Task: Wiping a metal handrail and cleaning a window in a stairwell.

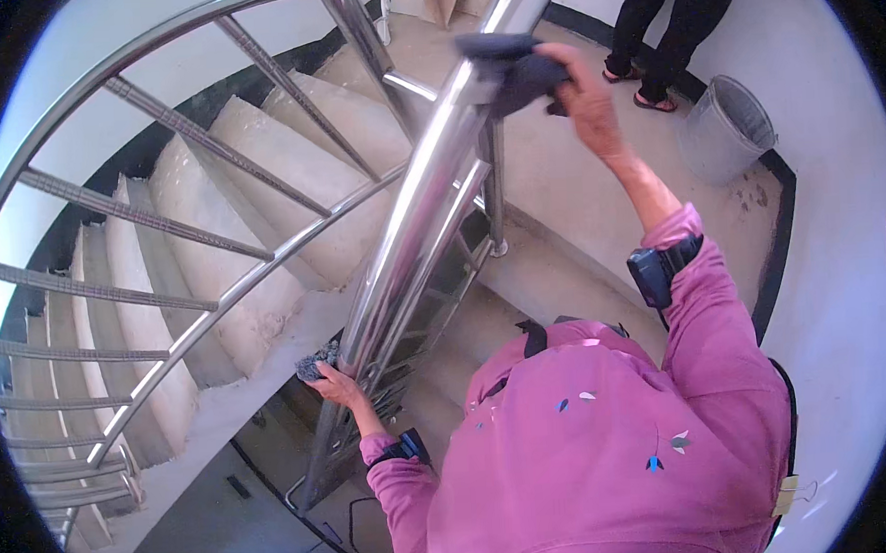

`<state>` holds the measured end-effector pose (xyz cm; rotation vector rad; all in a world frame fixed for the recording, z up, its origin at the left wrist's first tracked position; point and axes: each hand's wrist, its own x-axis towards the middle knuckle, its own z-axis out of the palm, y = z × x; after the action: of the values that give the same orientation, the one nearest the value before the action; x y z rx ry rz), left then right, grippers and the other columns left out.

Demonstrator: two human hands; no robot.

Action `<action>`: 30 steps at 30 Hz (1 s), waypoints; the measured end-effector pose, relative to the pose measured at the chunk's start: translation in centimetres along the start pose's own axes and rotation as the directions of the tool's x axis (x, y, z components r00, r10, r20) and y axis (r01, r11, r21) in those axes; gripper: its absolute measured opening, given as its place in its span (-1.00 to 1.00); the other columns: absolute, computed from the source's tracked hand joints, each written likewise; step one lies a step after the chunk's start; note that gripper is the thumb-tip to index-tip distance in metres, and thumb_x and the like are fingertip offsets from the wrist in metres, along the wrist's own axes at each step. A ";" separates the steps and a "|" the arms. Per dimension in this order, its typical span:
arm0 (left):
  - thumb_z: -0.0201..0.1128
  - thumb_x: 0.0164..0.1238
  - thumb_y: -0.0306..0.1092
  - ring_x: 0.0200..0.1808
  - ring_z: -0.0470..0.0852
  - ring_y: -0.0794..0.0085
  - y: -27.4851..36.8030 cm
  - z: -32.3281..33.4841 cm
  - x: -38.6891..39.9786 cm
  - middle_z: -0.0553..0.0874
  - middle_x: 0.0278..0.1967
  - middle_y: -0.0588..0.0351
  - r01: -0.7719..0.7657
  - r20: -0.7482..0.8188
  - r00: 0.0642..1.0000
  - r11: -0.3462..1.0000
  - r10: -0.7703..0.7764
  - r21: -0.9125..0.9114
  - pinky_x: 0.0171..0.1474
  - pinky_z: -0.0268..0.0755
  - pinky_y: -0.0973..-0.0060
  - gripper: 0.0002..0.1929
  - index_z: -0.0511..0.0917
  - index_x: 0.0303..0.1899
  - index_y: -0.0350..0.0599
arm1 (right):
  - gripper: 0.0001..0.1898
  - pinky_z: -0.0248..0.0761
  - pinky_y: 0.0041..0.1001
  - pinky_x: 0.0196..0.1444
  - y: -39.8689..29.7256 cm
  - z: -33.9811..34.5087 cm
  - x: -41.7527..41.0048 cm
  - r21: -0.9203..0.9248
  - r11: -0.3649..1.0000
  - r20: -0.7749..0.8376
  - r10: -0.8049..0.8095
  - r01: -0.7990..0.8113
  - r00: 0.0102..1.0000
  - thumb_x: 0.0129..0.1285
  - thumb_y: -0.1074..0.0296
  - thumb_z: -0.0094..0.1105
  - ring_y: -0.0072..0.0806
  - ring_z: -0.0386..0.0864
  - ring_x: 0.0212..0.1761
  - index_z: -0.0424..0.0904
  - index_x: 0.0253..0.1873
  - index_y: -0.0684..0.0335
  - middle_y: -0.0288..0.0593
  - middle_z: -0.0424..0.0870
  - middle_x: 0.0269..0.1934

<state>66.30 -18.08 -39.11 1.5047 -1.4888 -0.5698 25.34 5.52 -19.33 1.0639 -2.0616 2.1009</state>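
A thick polished metal handrail slants across the view in front of me. My right hand presses a dark cloth against its upper part; hand and cloth are blurred. Lower down, my left hand holds a crumpled grey speckled cloth beside the rail's lower end. The fingers on that side lie against the metal, partly hidden behind the rail.
Curved metal railing with ribbed balusters borders the winding stairs on the left. A grey bucket stands by the right wall, near another person's legs on the landing. Below left, the stairwell drops to a lower floor.
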 end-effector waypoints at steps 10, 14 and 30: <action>-0.04 0.22 -0.17 0.01 0.38 0.07 -0.1 -0.4 0.8 0.39 0.00 -0.25 0.018 0.150 0.988 0.999 -0.026 0.050 0.07 0.16 0.31 -0.47 0.16 0.09 -0.41 | -0.72 0.18 -0.54 0.04 10.8 1.7 -12.2 0.126 0.959 -0.035 0.261 -0.255 0.965 0.20 0.31 -0.03 -0.60 0.35 -0.06 0.37 -0.04 0.31 -0.30 0.44 -0.07; -0.05 0.23 -0.28 -0.08 0.42 0.26 1.9 1.1 1.7 0.44 -0.08 -0.09 0.029 0.269 0.961 0.953 0.056 -0.302 0.04 0.21 0.37 -0.58 0.23 0.02 -0.42 | -0.65 0.32 -0.37 -0.09 8.5 6.5 -9.3 -0.238 0.970 0.151 -0.020 0.056 0.988 0.09 0.34 0.04 -0.34 0.45 -0.14 0.34 0.02 0.20 -0.18 0.47 -0.12; 0.00 0.22 -0.19 -0.25 0.45 0.23 10.7 4.2 -1.7 0.53 -0.28 -0.11 -0.240 0.177 0.948 0.960 0.263 -0.142 -0.11 0.25 0.37 -0.64 0.36 -0.21 -0.41 | -0.62 0.34 -0.22 -0.13 12.2 20.4 -21.7 -0.542 0.837 0.815 0.502 0.074 0.290 0.04 0.25 -0.04 -0.10 0.49 -0.19 0.36 0.04 -0.09 -0.02 0.54 -0.22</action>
<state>56.89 -16.01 -32.59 1.1702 -1.7351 -0.6530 45.63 -4.68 -42.13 2.3658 -3.0759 0.6527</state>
